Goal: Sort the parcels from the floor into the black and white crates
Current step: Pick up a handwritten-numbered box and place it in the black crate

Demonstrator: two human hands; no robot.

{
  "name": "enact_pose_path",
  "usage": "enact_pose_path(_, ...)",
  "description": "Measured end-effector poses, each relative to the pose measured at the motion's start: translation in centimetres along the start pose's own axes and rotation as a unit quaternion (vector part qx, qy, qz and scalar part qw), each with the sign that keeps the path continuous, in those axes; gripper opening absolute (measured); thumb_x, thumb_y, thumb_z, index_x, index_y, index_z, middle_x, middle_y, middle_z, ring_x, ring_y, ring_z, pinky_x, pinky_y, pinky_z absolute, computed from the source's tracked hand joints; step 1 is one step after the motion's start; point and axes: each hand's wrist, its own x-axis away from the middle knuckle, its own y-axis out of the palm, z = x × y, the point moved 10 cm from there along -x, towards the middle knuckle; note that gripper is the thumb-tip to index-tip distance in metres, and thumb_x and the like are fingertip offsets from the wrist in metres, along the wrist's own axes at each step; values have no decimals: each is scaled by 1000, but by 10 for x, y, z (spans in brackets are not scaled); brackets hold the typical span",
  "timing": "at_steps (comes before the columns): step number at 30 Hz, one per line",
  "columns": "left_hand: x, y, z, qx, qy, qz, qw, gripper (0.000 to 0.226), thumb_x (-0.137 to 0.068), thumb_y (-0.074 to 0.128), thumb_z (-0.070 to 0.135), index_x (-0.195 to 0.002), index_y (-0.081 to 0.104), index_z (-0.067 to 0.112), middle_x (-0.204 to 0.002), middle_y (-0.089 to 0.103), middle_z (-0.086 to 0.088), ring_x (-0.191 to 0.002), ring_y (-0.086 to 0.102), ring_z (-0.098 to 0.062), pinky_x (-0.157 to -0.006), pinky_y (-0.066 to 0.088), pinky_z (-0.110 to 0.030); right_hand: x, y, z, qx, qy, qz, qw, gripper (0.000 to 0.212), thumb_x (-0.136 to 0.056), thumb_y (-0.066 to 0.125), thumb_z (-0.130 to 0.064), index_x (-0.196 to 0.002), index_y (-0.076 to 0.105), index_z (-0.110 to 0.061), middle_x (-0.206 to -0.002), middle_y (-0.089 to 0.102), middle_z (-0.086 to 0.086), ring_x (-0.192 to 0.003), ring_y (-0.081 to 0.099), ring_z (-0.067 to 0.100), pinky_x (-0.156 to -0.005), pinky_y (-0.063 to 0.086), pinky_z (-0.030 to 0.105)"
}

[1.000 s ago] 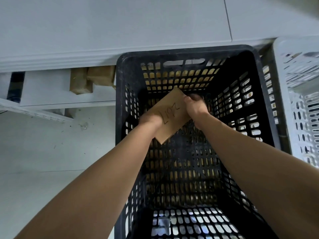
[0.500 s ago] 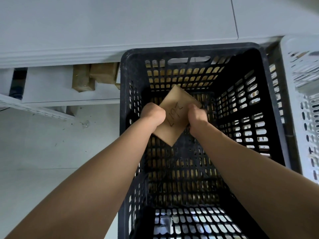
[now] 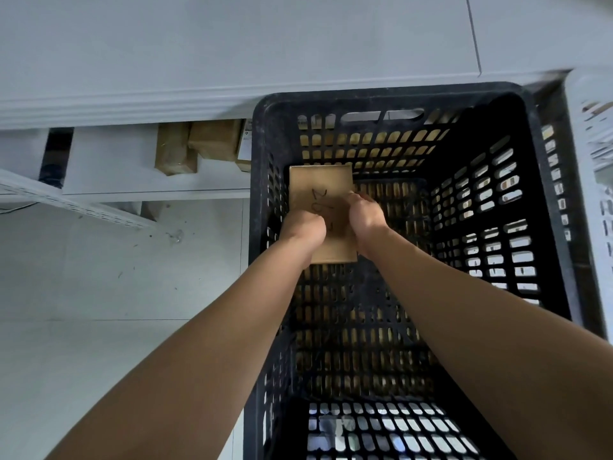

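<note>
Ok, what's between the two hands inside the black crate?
The brown parcel, gripped on either side by the left hand and right hand, as the head view shows.

The only writing in view is a handwritten black marker scrawl on the top face of the flat brown cardboard parcel (image 3: 320, 190), which is held inside the black perforated plastic crate (image 3: 391, 94). The characters run along the parcel's length. The left hand (image 3: 303, 227) and right hand (image 3: 366, 217) grip the parcel's two long edges and cover part of the scrawl. The exposed strokes are blurred; the farthest one looks like a "2" or "Z", and the rest cannot be read with certainty. A small white label (image 3: 244, 142) sits on a brown cardboard box (image 3: 215, 141) left of the crate, and its print is too small to read.
</note>
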Motion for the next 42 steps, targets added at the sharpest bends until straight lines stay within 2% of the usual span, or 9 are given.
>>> enact_pose_path(3, 3, -10, 19, 35, 48, 13, 998, 48, -96, 39, 7, -144, 36, 11, -143, 44, -6, -107, 50, -20, -73, 36, -21, 6, -6, -6, -18, -9, -5, 1000, 50, -97, 46, -35, -144, 38, -17, -137, 51, 13, -125, 48, 33, -108, 37, 48)
enact_pose_path(7, 11, -22, 31, 123, 93, 10, 988, 38, -96, 46, 9, -134, 50, 13, -134, 53, -4, -110, 51, -15, -91, 39, -24, 17, -12, -11, -3, -35, 18, 999, 53, -96, 48, -38, -144, 39, -17, -138, 50, 8, -125, 47, 30, -106, 36, 42)
enact_pose_path(11, 40, -33, 68, 220, 165, -21, 961, 28, -95, 50, 8, -121, 58, 13, -124, 60, -8, -108, 61, -17, -99, 47, -34, 58, -40, -53, -24, -114, 63, 991, 41, -96, 50, -35, -129, 56, -11, -119, 62, 6, -98, 55, 14, -76, 40, 21)
enact_pose_path(17, 123, -4, 142, 253, 263, -110, 925, 17, -96, 49, 12, -101, 65, 15, -106, 68, -7, -98, 67, -19, -91, 52, -34, 154, -105, -108, -136, -232, 56, 962, 18, -95, 51, -37, -99, 63, -24, -97, 66, -13, -92, 60, -2, -75, 43, 15)
enact_pose_path(25, 289, 89, 199, 172, 451, -240, 842, 16, -95, 51, 26, -92, 65, 19, -97, 67, -3, -103, 64, -21, -94, 48, -31, 301, -234, -116, -221, -360, 138, 896, 22, -97, 50, -33, -87, 66, -22, -95, 71, -5, -98, 64, 10, -92, 48, 28)
enact_pose_path(28, 367, 137, 185, 146, 498, -308, 798, 21, -95, 50, 30, -96, 65, 16, -99, 65, -5, -105, 62, -24, -99, 48, -40, 368, -302, -82, -228, -397, 210, 864, 23, -96, 49, -40, -88, 65, -26, -98, 69, -8, -103, 63, 11, -93, 47, 30)
enact_pose_path(33, 510, 229, 110, 83, 531, -420, 731, 29, -98, 45, 35, -103, 64, 13, -103, 67, -4, -101, 64, -15, -85, 49, -20, 484, -403, 23, -238, -419, 320, 815, 25, -92, 50, -46, -96, 66, -28, -103, 70, -8, -103, 63, 7, -94, 47, 31)
enact_pose_path(37, 642, 307, 21, 28, 534, -519, 667, 29, -97, 45, 37, -99, 65, 16, -105, 68, -9, -103, 64, -19, -85, 47, -22, 598, -485, 141, -268, -409, 431, 758, 22, -95, 51, -41, -88, 68, -28, -91, 72, -11, -92, 66, 4, -80, 50, 23)
enact_pose_path(42, 784, 374, -91, -25, 530, -617, 581, 31, -96, 46, 39, -98, 66, 16, -107, 68, -10, -100, 64, -17, -80, 46, -19, 725, -555, 298, -314, -339, 570, 679, 27, -90, 50, -50, -94, 64, -27, -108, 66, -3, -107, 61, 15, -101, 44, 38)
